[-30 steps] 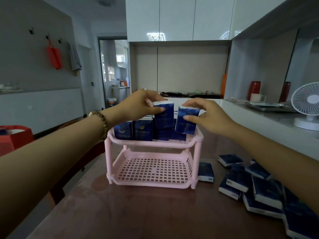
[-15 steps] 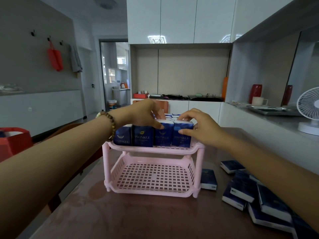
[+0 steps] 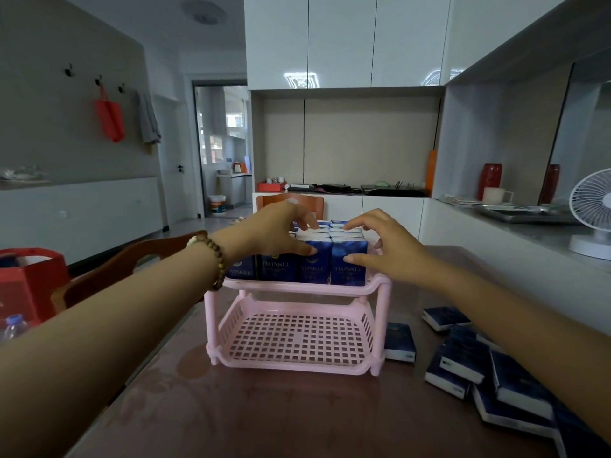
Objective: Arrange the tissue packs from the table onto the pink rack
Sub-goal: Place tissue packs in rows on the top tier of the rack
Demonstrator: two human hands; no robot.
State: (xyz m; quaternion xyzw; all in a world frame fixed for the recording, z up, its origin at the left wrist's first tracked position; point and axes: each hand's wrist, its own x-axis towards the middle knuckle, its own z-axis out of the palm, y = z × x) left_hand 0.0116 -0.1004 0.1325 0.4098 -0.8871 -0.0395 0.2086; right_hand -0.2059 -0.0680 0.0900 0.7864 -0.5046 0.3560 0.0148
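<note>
On the worktop (image 3: 264, 408), the rack (image 3: 297, 289) is carrying upright packs (image 3: 348, 266). Left hand (image 3: 274, 233) and right hand (image 3: 388, 251), fingers spread, are apparently squaring them.

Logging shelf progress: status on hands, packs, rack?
Left hand and right hand on top-shelf packs, grip unclear. Pink rack bottom shelf bare. Loose packs waiting on table, right of rack. Nothing in the way.

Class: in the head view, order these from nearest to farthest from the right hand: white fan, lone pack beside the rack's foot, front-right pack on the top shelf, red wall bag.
1. Front-right pack: touching the thumb of the right hand.
2. Lone pack: below, lying flat.
3. White fan: far right.
4. Red bag: far left, hanging.
</note>
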